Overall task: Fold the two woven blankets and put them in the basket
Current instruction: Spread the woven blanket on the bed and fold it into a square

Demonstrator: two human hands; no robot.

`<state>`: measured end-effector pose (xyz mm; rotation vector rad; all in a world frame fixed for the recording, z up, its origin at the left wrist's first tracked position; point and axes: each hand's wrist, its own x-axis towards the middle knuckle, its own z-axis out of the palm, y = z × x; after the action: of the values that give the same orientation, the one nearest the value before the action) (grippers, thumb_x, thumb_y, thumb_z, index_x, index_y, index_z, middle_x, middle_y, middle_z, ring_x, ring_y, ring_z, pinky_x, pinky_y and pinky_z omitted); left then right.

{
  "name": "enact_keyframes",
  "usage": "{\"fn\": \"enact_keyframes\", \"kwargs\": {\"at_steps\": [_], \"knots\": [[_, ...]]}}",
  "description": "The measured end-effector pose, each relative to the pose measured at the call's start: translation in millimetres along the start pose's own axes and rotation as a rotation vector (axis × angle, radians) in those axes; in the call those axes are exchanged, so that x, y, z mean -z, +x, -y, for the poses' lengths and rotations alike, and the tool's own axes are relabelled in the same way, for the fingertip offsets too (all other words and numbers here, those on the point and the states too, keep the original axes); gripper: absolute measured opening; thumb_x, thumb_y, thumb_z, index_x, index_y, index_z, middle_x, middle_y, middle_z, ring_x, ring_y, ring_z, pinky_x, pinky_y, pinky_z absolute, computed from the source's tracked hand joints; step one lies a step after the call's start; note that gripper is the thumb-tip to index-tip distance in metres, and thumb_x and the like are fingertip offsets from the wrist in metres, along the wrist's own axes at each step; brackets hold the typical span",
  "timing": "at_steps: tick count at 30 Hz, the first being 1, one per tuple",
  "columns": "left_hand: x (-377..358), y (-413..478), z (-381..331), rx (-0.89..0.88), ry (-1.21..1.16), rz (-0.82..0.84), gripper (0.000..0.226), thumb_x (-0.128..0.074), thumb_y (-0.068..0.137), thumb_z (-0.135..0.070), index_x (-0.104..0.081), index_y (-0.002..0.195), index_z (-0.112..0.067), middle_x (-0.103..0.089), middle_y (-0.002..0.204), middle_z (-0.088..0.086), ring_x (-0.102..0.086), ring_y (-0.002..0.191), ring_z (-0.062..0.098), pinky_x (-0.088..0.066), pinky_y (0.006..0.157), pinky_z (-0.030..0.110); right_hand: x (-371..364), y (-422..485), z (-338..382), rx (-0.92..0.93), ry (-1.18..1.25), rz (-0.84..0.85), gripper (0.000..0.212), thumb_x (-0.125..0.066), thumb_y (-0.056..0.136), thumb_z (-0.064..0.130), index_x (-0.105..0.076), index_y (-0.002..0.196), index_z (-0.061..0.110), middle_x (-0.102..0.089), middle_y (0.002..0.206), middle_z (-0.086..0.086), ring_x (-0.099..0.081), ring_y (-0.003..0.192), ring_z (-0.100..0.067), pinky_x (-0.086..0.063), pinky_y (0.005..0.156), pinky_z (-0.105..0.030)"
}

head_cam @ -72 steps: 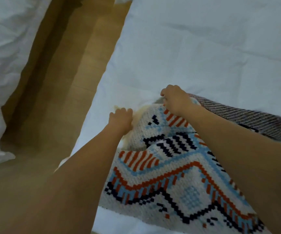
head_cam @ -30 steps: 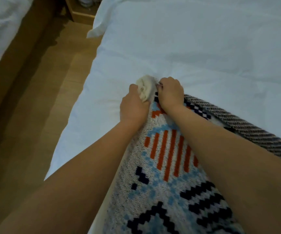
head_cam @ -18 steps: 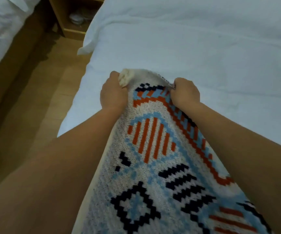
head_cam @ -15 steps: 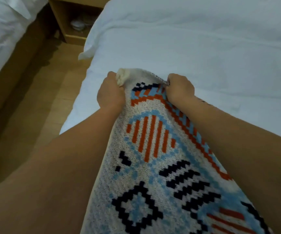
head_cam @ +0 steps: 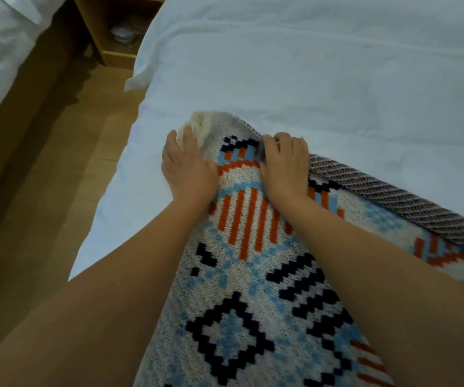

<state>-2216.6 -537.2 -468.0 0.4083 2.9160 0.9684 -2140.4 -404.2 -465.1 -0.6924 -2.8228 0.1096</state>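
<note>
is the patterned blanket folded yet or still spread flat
Cannot tell for certain. The patterned blanket lies on the bed, both hands pressing its far end; any doubled layer is hidden.

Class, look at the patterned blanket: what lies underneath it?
Under the patterned blanket a grey striped blanket shows at its right edge, on the white bed. The rest is covered.

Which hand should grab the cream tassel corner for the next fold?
Left. The left hand already rests on the patterned blanket with fingertips touching the tassel; the right hand presses farther right, beside the grey blanket.
</note>
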Motion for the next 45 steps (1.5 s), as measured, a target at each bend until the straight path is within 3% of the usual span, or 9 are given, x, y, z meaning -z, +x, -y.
{"fn": "enact_keyframes", "kwargs": {"at_steps": [3, 9, 12, 18, 28, 31, 37, 40, 45], "knots": [[4.9, -37.3, -15.5, -0.072, -0.039, 0.025, 0.07, -0.051, 0.082, -0.016, -0.02, 0.145, -0.014, -0.013, 0.153, 0.015, -0.008, 0.142, 0.031, -0.007, 0.116, 0.045, 16.6, -43.7, 1.0, 0.031, 0.07, -0.042, 0.035, -0.057, 0.086, 0.009, -0.054, 0.12, 0.002, -0.056, 0.116, -0.019, -0.05, 0.109, -0.036, -0.034, 0.105, -0.046], [16.4, -117.2, -39.8, -0.262, 0.024, 0.285, 0.06, -0.048, 0.09, -0.018, -0.024, 0.144, -0.008, -0.029, 0.15, 0.012, -0.012, 0.142, 0.027, 0.003, 0.116, 0.033, 63.0, -116.9, -19.4, -0.012, 0.121, 0.118, 0.024, -0.056, 0.088, 0.012, -0.058, 0.108, 0.0, -0.057, 0.106, -0.017, -0.051, 0.098, -0.034, -0.039, 0.083, -0.038], [24.5, -153.4, -50.5, -0.351, 0.069, 0.411, 0.059, -0.05, 0.09, -0.017, -0.027, 0.143, -0.008, -0.03, 0.15, 0.01, -0.018, 0.141, 0.026, -0.007, 0.117, 0.033, 89.9, -155.7, -37.4, -0.071, 0.136, 0.146, 0.025, -0.054, 0.091, 0.016, -0.057, 0.11, 0.001, -0.057, 0.106, -0.017, -0.05, 0.1, -0.033, -0.041, 0.079, -0.038], [39.9, -235.6, -100.9, -0.52, 0.109, 0.563, 0.054, -0.048, 0.093, -0.02, -0.03, 0.142, -0.006, -0.037, 0.144, 0.012, -0.03, 0.134, 0.027, -0.023, 0.112, 0.037, 148.0, -231.8, -99.0, -0.18, 0.108, 0.208, 0.032, -0.05, 0.095, 0.025, -0.053, 0.119, 0.005, -0.057, 0.115, -0.014, -0.049, 0.107, -0.03, -0.041, 0.09, -0.038], [23.8, -375.2, -248.2, -0.657, 0.245, 0.579, 0.05, -0.044, 0.095, -0.022, -0.029, 0.142, -0.012, -0.036, 0.145, 0.01, -0.035, 0.13, 0.027, -0.03, 0.106, 0.04, 249.7, -346.8, -233.1, -0.229, 0.079, 0.133, 0.026, -0.051, 0.093, 0.028, -0.055, 0.109, 0.008, -0.057, 0.108, -0.013, -0.051, 0.096, -0.029, -0.042, 0.074, -0.037], [5.7, -424.1, -298.6, -0.67, 0.264, 0.561, 0.051, -0.047, 0.095, -0.025, -0.031, 0.142, -0.012, -0.038, 0.145, 0.01, -0.037, 0.13, 0.028, -0.032, 0.106, 0.041, 279.2, -398.2, -291.9, -0.279, 0.073, 0.168, 0.028, -0.05, 0.094, 0.029, -0.055, 0.111, 0.007, -0.056, 0.11, -0.012, -0.05, 0.099, -0.03, -0.047, 0.08, -0.042], [-32.6, -522.8, -381.8, -0.638, 0.256, 0.624, 0.048, -0.043, 0.097, -0.025, -0.032, 0.142, -0.014, -0.04, 0.143, 0.01, -0.041, 0.127, 0.029, -0.034, 0.104, 0.042, 333.7, -491.0, -414.9, -0.365, 0.13, 0.25, 0.027, -0.048, 0.094, 0.024, -0.053, 0.113, 0.006, -0.053, 0.113, -0.011, -0.047, 0.105, -0.029, -0.04, 0.078, -0.035], [-46.3, -546.0, -413.6, -0.682, 0.302, 0.639, 0.047, -0.041, 0.098, -0.026, -0.032, 0.141, -0.013, -0.043, 0.14, 0.012, -0.043, 0.124, 0.031, -0.036, 0.101, 0.044, 352.7, -508.9, -458.6, -0.427, 0.144, 0.264, 0.032, -0.048, 0.094, 0.025, -0.052, 0.12, 0.006, -0.051, 0.123, -0.012, -0.043, 0.114, -0.029, -0.039, 0.088, -0.037], [-78.6, -561.6, -457.4, -0.73, 0.364, 0.636, 0.044, -0.04, 0.097, -0.025, -0.034, 0.139, -0.012, -0.049, 0.131, 0.013, -0.049, 0.113, 0.032, -0.041, 0.091, 0.044, 359.4, -515.4, -511.1, -0.483, 0.145, 0.259, 0.028, -0.045, 0.095, 0.024, -0.055, 0.112, 0.005, -0.053, 0.117, -0.013, -0.045, 0.111, -0.028, -0.04, 0.085, -0.037]]}}
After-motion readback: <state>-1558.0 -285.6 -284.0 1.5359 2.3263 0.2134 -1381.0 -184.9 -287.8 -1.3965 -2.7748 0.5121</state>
